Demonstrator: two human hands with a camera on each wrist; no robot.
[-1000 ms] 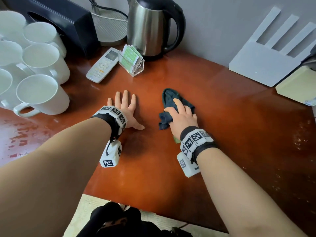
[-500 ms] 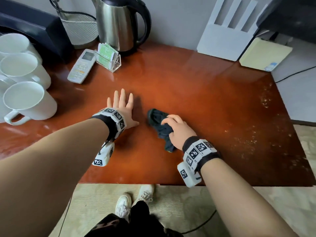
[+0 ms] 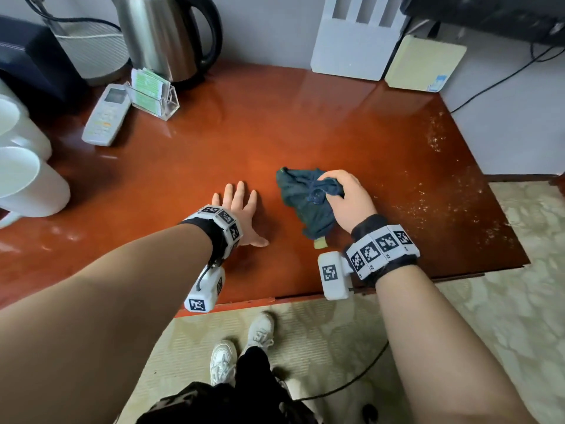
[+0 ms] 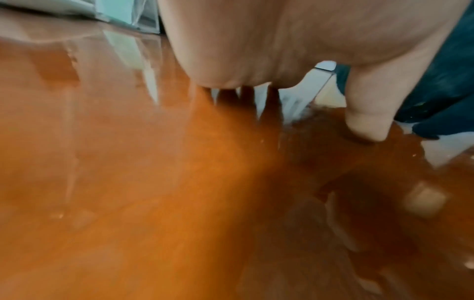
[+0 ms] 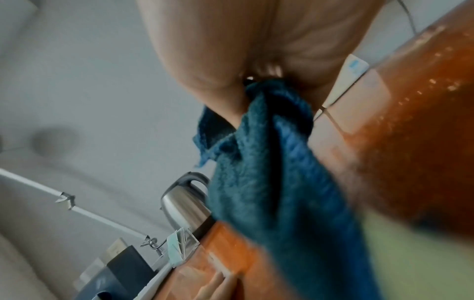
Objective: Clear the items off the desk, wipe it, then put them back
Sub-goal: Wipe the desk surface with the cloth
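- The desk [image 3: 305, 123] is a glossy reddish-brown top; its near edge runs just under both wrists, its right edge slants down toward the floor, and its far edge meets the wall.
- A broad open stretch of desk lies beyond and to the right of the hands, with pale specks scattered over the right side near that edge.
- The left and far-left margins are crowded: white mugs [image 3: 27, 182] at the left edge, a steel kettle [image 3: 159, 35] at the back, and a white remote [image 3: 105, 114] touching a clear card holder [image 3: 153, 94] in front of it.
- A white slotted stand [image 3: 351, 41] and a pale yellow pad [image 3: 425, 62] sit at the far right corner, well apart from the hands.
- The left hand [image 3: 240, 211] lies flat on the desk, fingers straight and spread, thumb out to the side, holding nothing.
- The right hand [image 3: 347, 198] clutches the dark teal cloth [image 3: 305, 200], fingers curled over its bunched top; the cloth rests on the desk near the centre, just beside the left hand, not touching it.
- Against half a second ago, the cloth and right hand sit farther right and a little farther from the near edge; the left hand has stayed planted in the same spot.
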